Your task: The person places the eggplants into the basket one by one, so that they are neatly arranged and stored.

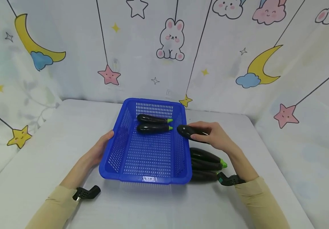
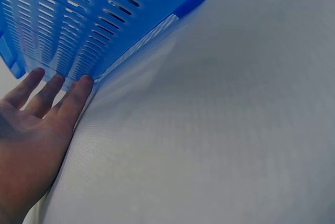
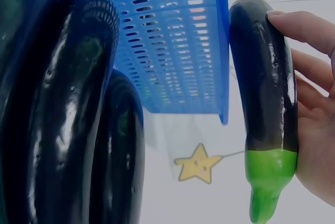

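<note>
Now the right hand (image 1: 214,136) pinches a glossy eggplant (image 1: 185,130) just by the rim of the blue basket (image 1: 167,180) between the hands; the left hand (image 1: 101,149), fingers straight, touches the basket's side. Slick skin could slip, or clipping the rim could jar it loose.

A person's forearms, the left (image 1: 75,175) and the right (image 1: 243,162), stretch forward from tan sleeves (image 1: 256,195), both angled inward. The left hand (image 1: 100,149) reaches out with fingers (image 2: 75,101) extended and slightly apart, its palm showing to the wrist camera. The right hand (image 1: 214,135), bent toward the person's left, holds a grip, thumb (image 3: 306,28) on the near side and the other fingers curled opposite
</note>
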Tool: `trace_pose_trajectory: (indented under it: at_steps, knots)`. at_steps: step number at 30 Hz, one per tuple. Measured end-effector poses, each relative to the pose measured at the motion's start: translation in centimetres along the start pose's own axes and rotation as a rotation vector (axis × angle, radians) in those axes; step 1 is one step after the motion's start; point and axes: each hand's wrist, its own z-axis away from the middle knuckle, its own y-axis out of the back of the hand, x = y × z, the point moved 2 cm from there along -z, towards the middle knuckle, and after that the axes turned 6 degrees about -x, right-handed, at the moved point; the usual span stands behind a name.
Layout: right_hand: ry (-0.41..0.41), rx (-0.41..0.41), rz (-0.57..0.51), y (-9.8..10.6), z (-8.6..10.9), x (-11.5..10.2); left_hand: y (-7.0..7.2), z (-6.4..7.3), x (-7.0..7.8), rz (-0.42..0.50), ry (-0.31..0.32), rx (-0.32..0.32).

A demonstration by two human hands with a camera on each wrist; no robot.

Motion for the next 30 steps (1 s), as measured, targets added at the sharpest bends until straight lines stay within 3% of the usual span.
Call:
trace_pose_trajectory:
  at_steps: [15, 30]
  knots:
    - [-0.067, -0.086, 0.005, -0.5, -3.0, -0.8, 0.0, 0.3, 0.0, -0.027, 0.007, 0.021]
    - [-0.046, -0.138, 0.049, -1.5, -5.6, -2.2, -0.1, 0.2, 0.0, -0.012, 0.008, 0.019]
